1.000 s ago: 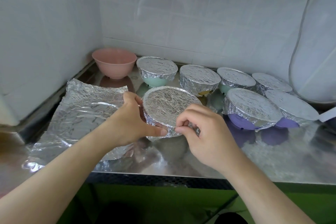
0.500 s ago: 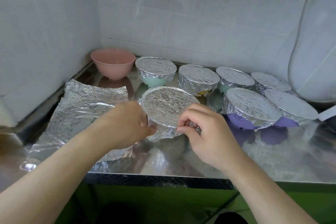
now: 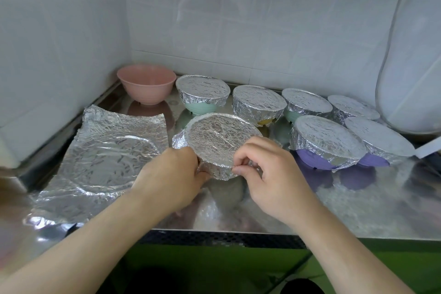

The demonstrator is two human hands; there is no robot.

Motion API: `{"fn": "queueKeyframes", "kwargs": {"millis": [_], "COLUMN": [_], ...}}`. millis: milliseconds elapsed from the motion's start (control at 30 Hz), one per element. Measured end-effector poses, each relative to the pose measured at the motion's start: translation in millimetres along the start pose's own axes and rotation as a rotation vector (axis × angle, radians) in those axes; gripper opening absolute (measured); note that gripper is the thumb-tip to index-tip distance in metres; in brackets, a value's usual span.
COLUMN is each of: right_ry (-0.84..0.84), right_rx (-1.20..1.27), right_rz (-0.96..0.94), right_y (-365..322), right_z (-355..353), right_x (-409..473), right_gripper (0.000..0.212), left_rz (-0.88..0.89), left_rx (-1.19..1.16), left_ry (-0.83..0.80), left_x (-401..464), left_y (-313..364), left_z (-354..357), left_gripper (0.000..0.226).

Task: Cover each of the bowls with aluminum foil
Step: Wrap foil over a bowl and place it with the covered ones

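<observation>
A foil-covered bowl (image 3: 220, 141) is held tilted toward me above the steel counter. My left hand (image 3: 171, 176) grips its lower left side, fingers curled under the foil. My right hand (image 3: 269, 174) pinches the foil edge at the near rim between thumb and forefinger. A loose crinkled foil sheet (image 3: 107, 160) lies flat to the left. An uncovered pink bowl (image 3: 146, 87) stands in the back left corner. Several more foil-covered bowls stand behind and to the right, among them a green one (image 3: 202, 93) and a purple one (image 3: 324, 143).
The steel counter (image 3: 358, 203) ends at a front edge just below my wrists. White tiled walls close the left side and back. A large white rounded object (image 3: 415, 59) with a thin cable stands at the far right.
My left hand slid from the bowl's left rim down under its near side. The bowl tipped more toward me. My right hand kept its pinch on the foil edge.
</observation>
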State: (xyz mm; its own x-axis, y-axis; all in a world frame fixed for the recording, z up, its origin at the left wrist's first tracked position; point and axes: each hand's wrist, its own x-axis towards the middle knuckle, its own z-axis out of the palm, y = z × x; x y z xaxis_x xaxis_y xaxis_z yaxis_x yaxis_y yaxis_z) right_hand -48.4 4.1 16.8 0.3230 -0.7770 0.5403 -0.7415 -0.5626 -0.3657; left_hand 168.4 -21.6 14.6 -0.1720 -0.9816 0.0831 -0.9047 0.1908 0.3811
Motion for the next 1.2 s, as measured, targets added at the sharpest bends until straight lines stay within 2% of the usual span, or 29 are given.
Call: {"fn": "queueKeyframes", "kwargs": {"millis": [100, 233, 300, 467, 567, 633, 833, 1200], "right_ry": [-0.006, -0.018, -0.024, -0.029, -0.012, 0.006, 0.014, 0.007], "right_rx": [-0.015, -0.022, -0.03, 0.004, -0.02, -0.078, -0.18, -0.178], "right_rz": [0.005, 0.012, 0.016, 0.012, -0.027, -0.052, -0.034, -0.02], "right_y": [0, 1, 2, 5, 2, 0, 2, 1], "right_z": [0, -1, -2, -8, -8, -4, -8, -14], "right_x": [0, 0, 0, -2, -2, -1, -1, -2], "right_gripper": [0.02, 0.02, 0.02, 0.019, 0.021, 0.023, 0.028, 0.022], "left_rz": [0.011, 0.006, 0.027, 0.334, 0.506, 0.559, 0.596, 0.649], "left_rx": [0.052, 0.219, 0.205, -0.03, -0.06, -0.054, -0.109, -0.142], "left_ry": [-0.004, -0.041, -0.041, 0.126, 0.196, 0.233, 0.242, 0.251], "left_x": [-3, -5, -2, -1, 4, 7, 9, 11], "left_y": [4, 7, 2, -1, -4, -6, -11, -13], "left_z": [2, -18, -37, -50, -33, -24, -25, -24], "left_gripper": [0.041, 0.053, 0.056, 0.039, 0.033, 0.029, 0.025, 0.023]}}
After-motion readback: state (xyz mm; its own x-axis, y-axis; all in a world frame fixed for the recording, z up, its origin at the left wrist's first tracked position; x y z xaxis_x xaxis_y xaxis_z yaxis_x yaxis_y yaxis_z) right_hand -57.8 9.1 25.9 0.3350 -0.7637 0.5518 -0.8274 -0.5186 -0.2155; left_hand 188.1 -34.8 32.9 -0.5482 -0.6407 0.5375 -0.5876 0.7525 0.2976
